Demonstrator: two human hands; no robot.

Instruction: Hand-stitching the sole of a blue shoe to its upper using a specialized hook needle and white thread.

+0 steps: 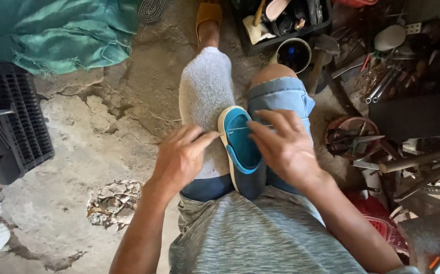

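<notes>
The blue shoe (243, 152) is lying sole-down across the person's lap, between the knees, against a grey towel (206, 96). The left hand (179, 160) is pinching a thread end with closed fingers; the right hand (283, 144), fingers loosely spread, is steadying the rim. Keeping the thread taut and the shoe wedged firmly should give even stitches.

One blue shoe (241, 152). Two hands (179, 157). One grey cloth (205, 91). One green cloth (62, 30). One black crate (19, 122). One round tin (293, 53). Maybe one orange sandal (208, 12), partly cut off.
</notes>
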